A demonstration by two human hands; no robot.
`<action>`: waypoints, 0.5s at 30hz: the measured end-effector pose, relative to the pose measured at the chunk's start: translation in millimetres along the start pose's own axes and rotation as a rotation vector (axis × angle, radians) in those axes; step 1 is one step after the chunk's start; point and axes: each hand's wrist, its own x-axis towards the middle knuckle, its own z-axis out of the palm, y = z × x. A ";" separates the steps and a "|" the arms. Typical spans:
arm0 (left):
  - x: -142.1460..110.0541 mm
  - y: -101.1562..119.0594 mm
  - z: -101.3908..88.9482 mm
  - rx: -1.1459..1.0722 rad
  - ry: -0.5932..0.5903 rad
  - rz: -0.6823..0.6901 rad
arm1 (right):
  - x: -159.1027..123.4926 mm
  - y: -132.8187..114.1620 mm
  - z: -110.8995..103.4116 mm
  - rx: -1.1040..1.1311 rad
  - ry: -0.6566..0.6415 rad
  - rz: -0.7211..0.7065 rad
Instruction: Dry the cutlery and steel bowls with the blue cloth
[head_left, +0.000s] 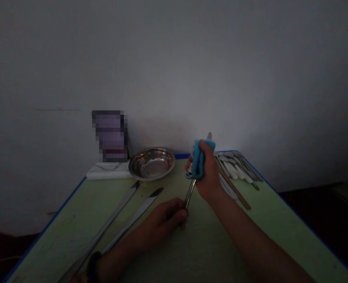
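A slim shiny metal piece of cutlery (pixel 190 193) slants upward in front of me. My left hand (pixel 165 218) is closed on its lower end, thumb and fingers pinched together. Higher up, my right hand (pixel 209 173) is closed around a folded blue cloth (pixel 198 160) that wraps the upper part of the cutlery. A rounded pale metal tip (pixel 209 136) sticks out above the cloth; the cloth hides the middle, and I cannot tell whether it is a knife or a spoon. Behind my hands stands a round metal bowl (pixel 152 165).
Two long metal utensils (pixel 138 212), knife-like, lie left of my left forearm. On the right are wooden chopsticks (pixel 238 192) and several pieces of cutlery (pixel 235 169), some white-handled. A blurred-out upright panel (pixel 110 137) stands behind a white strip (pixel 107 171). The green table (pixel 280 228) meets a wall.
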 end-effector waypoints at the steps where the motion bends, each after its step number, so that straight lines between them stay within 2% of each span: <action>1: 0.1 -0.9 0.8 0.004 0.020 0.001 | -3.7 7.2 1.8 -0.040 0.018 0.005; 4: 1.5 -6.3 2.8 -0.038 0.131 -0.027 | -15.9 27.9 7.8 -0.137 0.077 0.056; 7: 3.3 -11.4 2.8 -0.075 0.236 -0.081 | -22.4 39.6 12.0 -0.179 0.076 0.099; 11: 2.8 -8.0 1.0 -0.010 0.182 -0.067 | -13.9 33.4 9.6 -0.101 0.112 0.121; 15: -0.5 -0.1 1.8 0.135 0.099 -0.098 | 4.8 7.4 -1.1 0.053 0.113 0.045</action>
